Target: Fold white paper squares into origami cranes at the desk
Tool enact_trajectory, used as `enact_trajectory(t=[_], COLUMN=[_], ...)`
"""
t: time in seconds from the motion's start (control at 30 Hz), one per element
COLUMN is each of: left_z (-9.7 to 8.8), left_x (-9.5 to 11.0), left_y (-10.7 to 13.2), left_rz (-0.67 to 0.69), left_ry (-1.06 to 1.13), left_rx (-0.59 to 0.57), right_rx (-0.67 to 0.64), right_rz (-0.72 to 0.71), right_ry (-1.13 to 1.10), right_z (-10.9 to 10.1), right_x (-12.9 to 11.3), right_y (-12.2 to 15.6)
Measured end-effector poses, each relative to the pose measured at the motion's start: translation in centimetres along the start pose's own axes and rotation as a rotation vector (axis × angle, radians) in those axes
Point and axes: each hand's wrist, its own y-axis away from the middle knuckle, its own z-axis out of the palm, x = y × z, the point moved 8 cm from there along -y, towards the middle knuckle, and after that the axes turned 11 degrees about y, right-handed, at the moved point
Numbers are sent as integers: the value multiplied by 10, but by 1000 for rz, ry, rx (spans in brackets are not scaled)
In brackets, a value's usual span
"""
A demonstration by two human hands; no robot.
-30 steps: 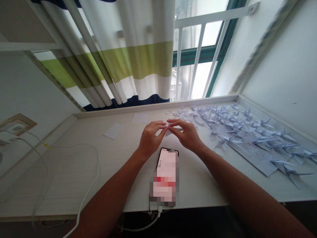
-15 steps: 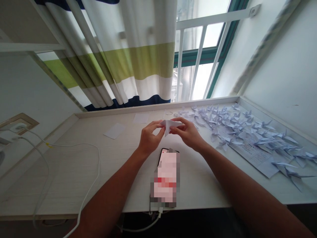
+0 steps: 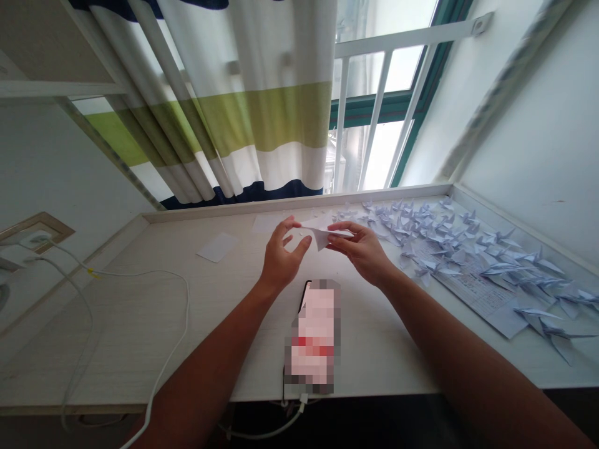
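A partly folded piece of white origami paper is held above the desk at the middle of the view. My right hand pinches its right side between thumb and fingers. My left hand is beside its left end, thumb and fingers spread apart; the index fingertip is close to the paper's left tip, and I cannot tell whether they touch. Below both hands lies a phone with a blurred screen. Many folded paper cranes cover the right side of the desk.
Square paper sheets lie left of my hands. Under some cranes is a printed sheet. A white cable runs across the left side of the desk from a wall socket. A curtain hangs behind.
My left hand has loosened its pinch on the paper, and its fingers have spread. The paper has shifted slightly right and tilted, staying in my right hand.
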Motion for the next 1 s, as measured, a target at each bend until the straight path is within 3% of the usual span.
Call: enact_trajectory(t=[0.1, 0.17, 0.67, 0.8, 1.0], left_z=[6, 11, 4, 6, 4], left_x=[-17, -19, 19, 19, 4], left_y=[-1, -3, -4, -3, -2], left_rz=[-162, -164, 213, 206, 62], left_ry=[288, 359, -28, -9, 10], left_rx=[-58, -120, -147, -184, -135], right_rx=[-21, -47, -59, -59, -48], right_rz=[15, 13, 18, 28, 32], right_ry=[-31, -43, 15, 17, 8], right_z=[3, 6, 9, 10, 12], right_x=[1, 0, 8, 9, 12], right_y=[1, 2, 2, 2, 1])
